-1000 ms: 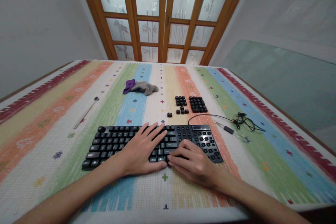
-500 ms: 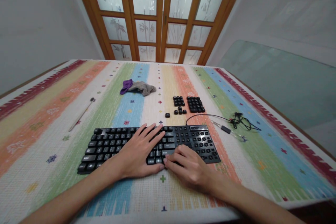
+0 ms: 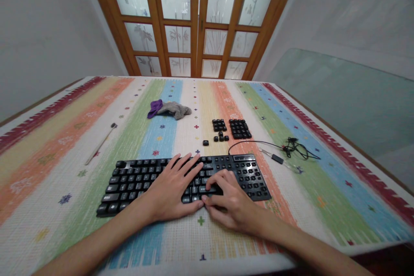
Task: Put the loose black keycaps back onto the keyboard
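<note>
A black keyboard (image 3: 132, 178) lies across the striped cloth in front of me. Its right-hand number section shows bare sockets without keycaps. My left hand (image 3: 171, 189) rests flat on the middle of the keys, fingers spread. My right hand (image 3: 230, 200) is curled over the keyboard's front edge to the right of it, thumb and fingers bent in at the keys near the left thumb tip. What those fingers grip, if anything, is hidden. Behind the keyboard sit loose keycaps: a large block (image 3: 239, 129), a smaller block (image 3: 219, 125), an arrow-shaped group (image 3: 221, 137) and a single keycap (image 3: 205, 142).
A grey and purple cloth (image 3: 171, 109) lies farther back. On the left is a thin brush (image 3: 101, 142) with a dark head. The coiled cable (image 3: 293, 148) lies to the right, near a wire tool with a black handle (image 3: 277, 158). Wooden glazed doors (image 3: 197, 21) stand beyond the table.
My right hand's fingers have lifted and shifted slightly, the index finger now reaching farther onto the keys. My left hand stays flat in place. The view has tilted a little.
</note>
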Motion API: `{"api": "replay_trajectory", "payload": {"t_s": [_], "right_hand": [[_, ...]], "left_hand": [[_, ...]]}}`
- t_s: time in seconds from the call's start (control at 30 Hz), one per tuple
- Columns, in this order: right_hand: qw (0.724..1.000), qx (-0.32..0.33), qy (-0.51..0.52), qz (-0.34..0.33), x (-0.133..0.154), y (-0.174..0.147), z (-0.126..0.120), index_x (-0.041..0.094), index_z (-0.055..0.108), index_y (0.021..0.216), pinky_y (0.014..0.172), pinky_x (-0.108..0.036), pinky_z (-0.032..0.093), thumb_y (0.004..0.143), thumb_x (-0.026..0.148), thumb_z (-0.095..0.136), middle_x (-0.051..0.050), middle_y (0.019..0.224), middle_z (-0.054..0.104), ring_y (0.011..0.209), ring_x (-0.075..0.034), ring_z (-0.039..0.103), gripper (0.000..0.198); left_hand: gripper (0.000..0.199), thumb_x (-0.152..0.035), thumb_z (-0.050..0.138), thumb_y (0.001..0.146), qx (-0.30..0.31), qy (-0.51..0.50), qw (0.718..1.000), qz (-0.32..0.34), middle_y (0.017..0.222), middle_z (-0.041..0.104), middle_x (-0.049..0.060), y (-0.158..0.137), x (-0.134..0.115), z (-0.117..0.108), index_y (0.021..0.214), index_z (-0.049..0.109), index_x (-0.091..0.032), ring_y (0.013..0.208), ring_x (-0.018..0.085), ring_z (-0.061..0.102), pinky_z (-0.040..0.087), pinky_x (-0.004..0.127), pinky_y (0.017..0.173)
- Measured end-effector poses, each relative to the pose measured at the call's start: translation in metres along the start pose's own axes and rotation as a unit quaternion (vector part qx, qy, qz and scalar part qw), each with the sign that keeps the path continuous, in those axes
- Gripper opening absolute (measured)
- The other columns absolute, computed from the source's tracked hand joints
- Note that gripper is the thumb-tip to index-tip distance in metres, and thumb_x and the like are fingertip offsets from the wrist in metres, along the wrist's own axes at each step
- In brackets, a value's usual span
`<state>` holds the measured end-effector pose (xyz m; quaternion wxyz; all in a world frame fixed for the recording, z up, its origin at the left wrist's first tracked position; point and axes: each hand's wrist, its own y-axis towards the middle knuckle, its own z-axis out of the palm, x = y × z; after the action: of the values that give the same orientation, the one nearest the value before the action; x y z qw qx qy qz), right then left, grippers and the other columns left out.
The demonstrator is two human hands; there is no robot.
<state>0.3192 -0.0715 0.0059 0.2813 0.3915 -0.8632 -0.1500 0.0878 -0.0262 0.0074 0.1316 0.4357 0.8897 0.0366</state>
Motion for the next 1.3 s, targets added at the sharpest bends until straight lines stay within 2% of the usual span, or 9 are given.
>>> {"api": "replay_trajectory", "payload": {"t_s": [0.1, 0.2, 0.3, 0.4, 0.57, 0.77, 0.87, 1.07, 1.3], "right_hand": [[1.0, 0.009, -0.008, 0.002, 0.004, 0.001, -0.001, 0.019, 0.071, 0.086, 0.081, -0.043, 0.04, 0.089, 0.018, 0.061, -0.008, 0.1, 0.062, 0.094, -0.023, 0.05, 0.011], [1.0, 0.006, -0.013, -0.01, 0.006, 0.0, -0.003, 0.018, 0.071, 0.095, 0.08, -0.042, 0.041, 0.087, 0.016, 0.06, -0.009, 0.101, 0.064, 0.094, -0.023, 0.051, 0.013], [0.997, -0.078, 0.007, -0.023, 0.001, -0.001, -0.011, 0.019, 0.07, 0.097, 0.076, -0.039, 0.044, 0.084, 0.009, 0.057, -0.006, 0.091, 0.067, 0.086, -0.021, 0.054, 0.021], [0.984, -0.176, 0.01, 0.02, -0.009, -0.001, -0.022, 0.02, 0.07, 0.092, 0.072, -0.038, 0.046, 0.083, 0.005, 0.056, -0.005, 0.085, 0.065, 0.08, -0.02, 0.056, 0.023], [0.975, -0.218, -0.031, 0.035, -0.021, -0.001, -0.031, 0.02, 0.072, 0.09, 0.07, -0.039, 0.047, 0.082, 0.004, 0.058, -0.006, 0.083, 0.066, 0.077, -0.02, 0.055, 0.023], [0.984, -0.175, -0.033, 0.017, -0.028, 0.001, -0.014, 0.018, 0.072, 0.087, 0.074, -0.04, 0.048, 0.084, 0.008, 0.056, -0.007, 0.084, 0.067, 0.079, -0.02, 0.056, 0.019], [0.99, -0.136, -0.019, 0.039, -0.036, 0.008, -0.012, 0.017, 0.071, 0.092, 0.078, -0.04, 0.049, 0.088, 0.011, 0.055, -0.008, 0.089, 0.069, 0.084, -0.021, 0.055, 0.017], [0.994, -0.055, -0.034, 0.091, -0.061, 0.036, -0.021, 0.016, 0.067, 0.1, 0.091, -0.045, 0.046, 0.09, 0.015, 0.057, -0.009, 0.101, 0.071, 0.096, -0.023, 0.055, 0.014], [0.993, 0.014, -0.062, 0.096, -0.097, 0.074, -0.008, 0.016, 0.07, 0.095, 0.09, -0.042, 0.043, 0.087, 0.013, 0.062, -0.009, 0.096, 0.072, 0.096, -0.024, 0.052, 0.012]], "left_hand": [[0.079, -0.059, 0.056, 0.087, 0.0, 0.006, 1.0, -0.001, 0.162, 0.025, 0.011, 0.0, 0.0, 0.001, 0.15, 0.035, -0.018, 0.148, 0.034, 0.026, 0.02, 0.056, 0.121], [0.079, -0.061, 0.055, 0.088, -0.001, 0.011, 1.0, 0.001, 0.162, 0.025, 0.011, 0.0, 0.0, 0.001, 0.151, 0.034, -0.017, 0.148, 0.035, 0.026, 0.02, 0.056, 0.12], [0.081, -0.065, 0.051, 0.089, 0.001, 0.011, 1.0, 0.003, 0.162, 0.023, 0.012, 0.0, 0.0, 0.0, 0.152, 0.032, -0.018, 0.148, 0.036, 0.025, 0.018, 0.057, 0.12], [0.084, -0.071, 0.044, 0.091, 0.012, 0.014, 1.0, 0.005, 0.163, 0.022, 0.012, 0.0, 0.001, 0.0, 0.155, 0.025, -0.019, 0.149, 0.035, 0.022, 0.015, 0.056, 0.121], [0.083, -0.072, 0.038, 0.093, 0.017, 0.034, 0.999, 0.002, 0.163, 0.021, 0.011, 0.001, 0.001, 0.004, 0.157, 0.021, -0.021, 0.15, 0.033, 0.02, 0.012, 0.054, 0.121], [0.084, -0.074, 0.039, 0.092, -0.003, 0.042, 0.999, 0.003, 0.163, 0.024, 0.009, 0.002, 0.001, 0.008, 0.157, 0.023, -0.023, 0.149, 0.033, 0.022, 0.011, 0.054, 0.121], [0.084, -0.073, 0.039, 0.093, -0.002, 0.048, 0.999, 0.01, 0.162, 0.024, 0.011, 0.002, 0.002, 0.007, 0.157, 0.023, -0.021, 0.149, 0.033, 0.022, 0.011, 0.054, 0.121], [0.092, -0.08, 0.038, 0.088, 0.001, 0.056, 0.998, 0.019, 0.162, 0.025, 0.013, 0.002, 0.005, 0.007, 0.156, 0.023, -0.02, 0.149, 0.036, 0.021, 0.014, 0.055, 0.12], [0.097, -0.084, 0.038, 0.084, 0.024, 0.035, 0.999, 0.006, 0.161, 0.026, 0.014, 0.002, 0.004, 0.005, 0.157, 0.023, -0.021, 0.147, 0.036, 0.026, 0.014, 0.056, 0.12]]}}
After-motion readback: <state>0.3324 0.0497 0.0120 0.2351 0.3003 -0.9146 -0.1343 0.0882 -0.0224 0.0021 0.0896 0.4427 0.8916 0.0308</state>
